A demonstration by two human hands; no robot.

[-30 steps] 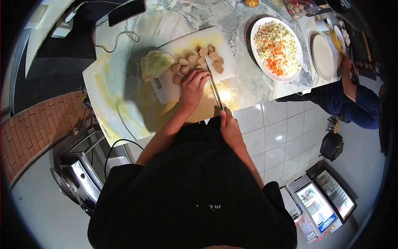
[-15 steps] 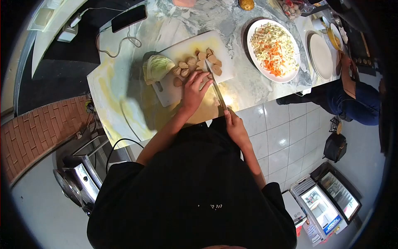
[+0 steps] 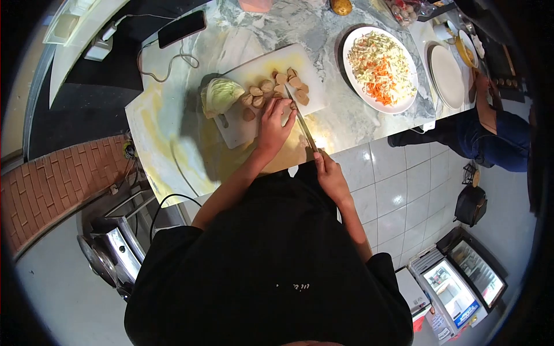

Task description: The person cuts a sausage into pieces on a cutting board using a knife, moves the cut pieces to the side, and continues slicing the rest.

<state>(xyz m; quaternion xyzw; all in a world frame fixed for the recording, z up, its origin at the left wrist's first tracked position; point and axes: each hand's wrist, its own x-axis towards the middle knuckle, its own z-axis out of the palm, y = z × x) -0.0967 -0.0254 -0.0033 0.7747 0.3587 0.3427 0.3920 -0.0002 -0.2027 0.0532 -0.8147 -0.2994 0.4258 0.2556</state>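
My right hand [image 3: 330, 176] grips the handle of a kitchen knife [image 3: 305, 129], whose blade slants up across the white cutting board [image 3: 235, 135]. Curled fingers of my left hand [image 3: 273, 128] press on a brown meatball beside the blade; the fingers mostly hide it. Several round brown meatballs [image 3: 257, 91] lie left of the fingertips. Cut meatball slices [image 3: 301, 96] are spread on the board right of the blade. A piece of cabbage [image 3: 221, 96] rests at the board's left edge.
A white plate [image 3: 350, 66] of shredded cabbage and carrot stands on the marble counter at right, with a pale empty plate [image 3: 445, 81] beyond. A phone [image 3: 182, 29] and cable lie back left. A potato [image 3: 341, 7] sits far back. Another person [image 3: 490, 138] stands at right.
Both hands and the knife keep almost the same place on the board. The whole view has shifted very slightly.
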